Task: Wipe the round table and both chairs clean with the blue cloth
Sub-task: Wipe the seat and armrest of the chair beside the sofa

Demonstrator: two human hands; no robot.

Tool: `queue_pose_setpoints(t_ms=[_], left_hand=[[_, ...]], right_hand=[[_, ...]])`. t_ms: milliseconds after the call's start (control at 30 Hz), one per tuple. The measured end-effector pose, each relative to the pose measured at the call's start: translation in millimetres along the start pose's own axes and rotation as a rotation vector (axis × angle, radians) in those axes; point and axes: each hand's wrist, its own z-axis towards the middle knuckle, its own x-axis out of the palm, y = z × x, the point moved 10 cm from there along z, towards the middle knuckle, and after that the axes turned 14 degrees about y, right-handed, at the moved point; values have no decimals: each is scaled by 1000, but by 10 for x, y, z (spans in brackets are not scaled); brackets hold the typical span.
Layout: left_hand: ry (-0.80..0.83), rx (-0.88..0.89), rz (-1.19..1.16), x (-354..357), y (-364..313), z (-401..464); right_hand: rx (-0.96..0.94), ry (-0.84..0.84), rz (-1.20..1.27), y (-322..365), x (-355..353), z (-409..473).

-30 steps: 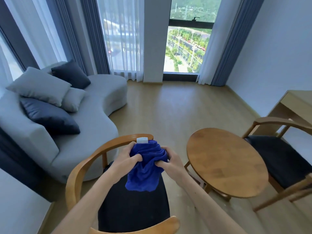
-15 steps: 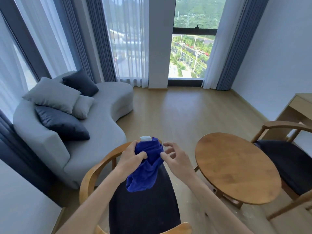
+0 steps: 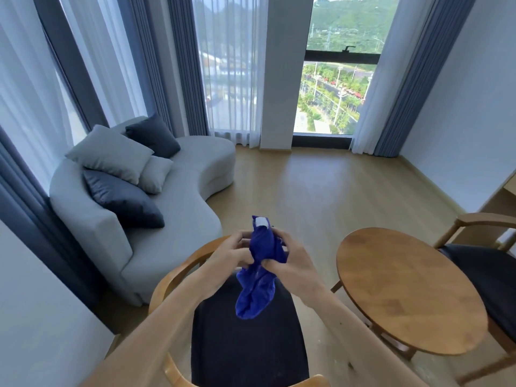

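Both hands up at frame centre, above the near chair (image 3: pixel 178 277). Blue cloth (image 3: pixel 261 270) bunched between them, clear of any surface. Left hand (image 3: pixel 231 254) grips the cloth's upper part from 9 o'clock, fingers curled round it. Right hand (image 3: pixel 291 261) grips from 3 o'clock, thumb and fingers pinching the same bunch. A white tag (image 3: pixel 261 221) stands at the cloth's top edge, 12 o'clock of the hands. The lower half of the cloth hangs loose toward 6 o'clock, over the near chair's dark seat pad, not touching it.

Near chair: curved wooden backrest arcs round from 9 to 12 o'clock of the seat; the hands sit over the far end of the arc.

Round table (image 3: pixel 410 291) at 3 o'clock of the hands, wooden top, well apart from the cloth. Far chair (image 3: pixel 491 277) at 3 o'clock of the table, just beside it, dark seat, wooden arm rail.

Grey sofa (image 3: pixel 178 208) at 10 o'clock of the hands, light and dark cushions piled at its left end. Window (image 3: pixel 335 88) at 12 o'clock, curtains either side, road and trees outside.
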Motion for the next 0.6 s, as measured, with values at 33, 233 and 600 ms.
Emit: queue_pose_setpoints(t_ms=[33,233,600], left_hand=[[-18,4,70,-25,-28,-9],[-154,108,408,-90,-267,-25],[-338,172,318,-375,-365,4]], right_hand=[[-11,3,46,22,-13,0],[-93,9,169,193,-47,-16],[-92,29,245,142,-174,-32]])
